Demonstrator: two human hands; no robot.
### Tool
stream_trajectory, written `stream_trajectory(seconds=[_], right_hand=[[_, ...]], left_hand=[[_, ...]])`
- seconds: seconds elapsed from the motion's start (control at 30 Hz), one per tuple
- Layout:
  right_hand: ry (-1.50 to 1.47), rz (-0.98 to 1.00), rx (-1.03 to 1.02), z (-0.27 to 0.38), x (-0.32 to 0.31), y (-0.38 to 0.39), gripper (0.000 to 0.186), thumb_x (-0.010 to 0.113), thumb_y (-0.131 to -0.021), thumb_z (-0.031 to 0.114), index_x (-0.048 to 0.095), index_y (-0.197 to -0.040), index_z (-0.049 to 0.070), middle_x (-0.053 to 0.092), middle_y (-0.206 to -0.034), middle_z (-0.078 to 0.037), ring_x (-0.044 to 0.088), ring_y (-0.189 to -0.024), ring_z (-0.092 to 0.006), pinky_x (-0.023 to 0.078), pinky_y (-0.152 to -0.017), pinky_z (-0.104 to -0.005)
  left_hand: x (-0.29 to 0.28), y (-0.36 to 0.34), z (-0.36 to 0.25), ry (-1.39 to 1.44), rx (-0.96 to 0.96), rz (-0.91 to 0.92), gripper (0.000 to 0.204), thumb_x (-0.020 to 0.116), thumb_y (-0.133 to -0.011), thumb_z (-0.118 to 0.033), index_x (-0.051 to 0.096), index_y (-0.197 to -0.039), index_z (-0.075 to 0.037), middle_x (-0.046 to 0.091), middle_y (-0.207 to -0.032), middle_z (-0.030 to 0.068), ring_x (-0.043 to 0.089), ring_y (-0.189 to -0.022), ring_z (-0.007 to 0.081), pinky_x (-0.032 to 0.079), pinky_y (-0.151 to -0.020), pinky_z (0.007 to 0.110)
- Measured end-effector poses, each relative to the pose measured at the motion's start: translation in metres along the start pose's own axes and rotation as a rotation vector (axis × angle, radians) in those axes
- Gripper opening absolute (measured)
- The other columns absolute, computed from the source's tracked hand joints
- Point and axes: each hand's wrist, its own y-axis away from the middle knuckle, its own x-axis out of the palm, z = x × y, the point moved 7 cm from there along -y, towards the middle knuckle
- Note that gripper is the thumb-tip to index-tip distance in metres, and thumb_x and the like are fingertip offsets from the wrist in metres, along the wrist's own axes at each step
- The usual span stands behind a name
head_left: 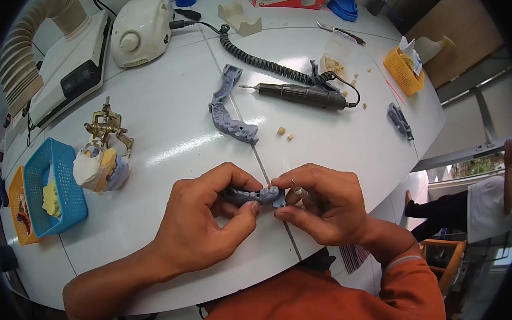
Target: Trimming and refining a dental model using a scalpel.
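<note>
Close to the near table edge, a grey-blue dental model [267, 194] with tooth shapes is held between my two hands. My left hand [206, 213] is closed round its left part, the thumb pressed against its side. The thumb and index fingertips of my right hand [326, 202] pinch its right end. A short metal tool [299, 189] sticks out from among the right fingers; its other end is hidden. Beyond the hands lies another grey dental arch model [225, 116]. Two small tooth-coloured pieces [282, 130] rest on the white table nearby.
Behind lies a black handpiece [302, 95] on a coiled cord, joined to a white control unit [141, 31]. At left stand a plaster model in a brass articulator [107, 128] and a blue basket [73, 215]. An orange basket [408, 78] and grey piece [399, 120] are at right.
</note>
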Motion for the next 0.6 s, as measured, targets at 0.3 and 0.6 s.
stream_trajectory(seconds=[0.3,0.6], right_hand=[[-0.100,-0.020,0.120,-0.0058,0.0048,0.0062,0.040,0.087,-0.089,0.003,0.073,-0.126,-0.003,0.079,-0.100,-0.014,0.078,-0.076,-0.0157,0.058,-0.064,-0.0270],[-0.086,0.008,0.104,-0.0033,0.0047,0.0018,0.040,0.086,-0.088,0.000,0.072,-0.125,-0.004,0.077,-0.100,-0.015,0.079,-0.080,-0.0185,0.059,-0.066,-0.0290]], left_hand=[[0.0001,0.0021,0.0062,0.088,-0.084,-0.004,0.025,0.070,-0.098,-0.001,0.062,-0.121,0.006,0.071,-0.112,0.0100,0.072,-0.103,0.0112,0.061,-0.087,0.025],[-0.0004,0.0023,0.0078,0.128,-0.080,-0.019,0.022,0.074,-0.097,-0.003,0.062,-0.115,0.003,0.070,-0.108,0.0078,0.068,-0.100,0.0082,0.059,-0.082,0.023]])
